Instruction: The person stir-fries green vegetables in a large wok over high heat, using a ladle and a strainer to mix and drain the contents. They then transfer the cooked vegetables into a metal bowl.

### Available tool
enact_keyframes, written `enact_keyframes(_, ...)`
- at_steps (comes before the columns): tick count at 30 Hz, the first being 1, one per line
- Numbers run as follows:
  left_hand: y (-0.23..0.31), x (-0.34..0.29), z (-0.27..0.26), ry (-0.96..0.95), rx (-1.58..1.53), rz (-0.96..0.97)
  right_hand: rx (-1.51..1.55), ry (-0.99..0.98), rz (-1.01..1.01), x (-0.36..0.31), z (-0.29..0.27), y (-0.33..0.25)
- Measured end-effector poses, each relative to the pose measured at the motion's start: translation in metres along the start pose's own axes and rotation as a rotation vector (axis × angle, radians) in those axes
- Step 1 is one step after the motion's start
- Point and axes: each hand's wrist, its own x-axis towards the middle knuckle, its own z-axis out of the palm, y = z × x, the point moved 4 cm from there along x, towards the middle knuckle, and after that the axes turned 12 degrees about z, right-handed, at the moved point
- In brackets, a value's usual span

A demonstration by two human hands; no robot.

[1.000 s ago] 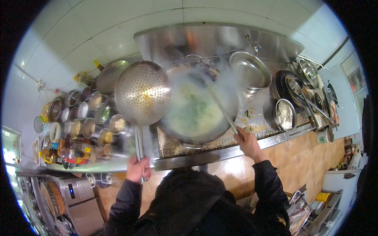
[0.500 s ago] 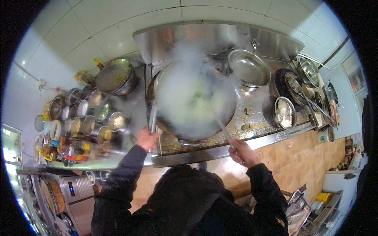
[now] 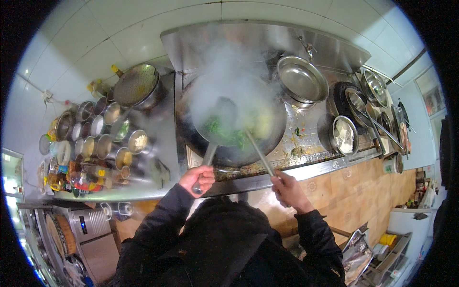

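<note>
One wide, dark, round metal wok [image 3: 275,136] steams on a stainless-steel counter [image 3: 311,138]. Bright-green leafy vegetables [image 3: 217,128] lie between six and eight o'clock within its round. At seven o'clock, the left hand [image 3: 197,179] has its fingers wrapped about the handle of a wide, round, grey metal skimmer [image 3: 209,155], whose bowl seems to carry the greens. At five, the right hand's [image 3: 288,190] fingers grip a long, straight metal ladle [image 3: 260,155]; steam veils its far end. The step in hand looks like gathering greens into the skimmer; the next move seems to call for holding it level while the ladle nudges stray leaves toward seven o'clock.
</note>
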Motion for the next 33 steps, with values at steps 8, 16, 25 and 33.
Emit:
enact_keyframes(8, 0.061, -0.025, -0.013, 0.133, 0.29, 0.147, -0.588, 0.63, -0.612, 0.061, -0.07, -0.035)
enact_keyframes(16, 0.123, -0.053, 0.014, 0.316, 0.829, 0.168, -0.231, 0.192, 0.006, 0.055, -0.069, -0.008)
enact_keyframes(25, 0.043, -0.036, 0.004, 0.203, 0.397, -0.041, 0.272, -0.142, 0.178, -0.029, -0.007, 0.026)
enact_keyframes(33, 0.006, -0.008, 0.005, -0.109, -0.053, -0.156, -0.124, 0.218, -0.027, -0.04, -0.015, 0.007)
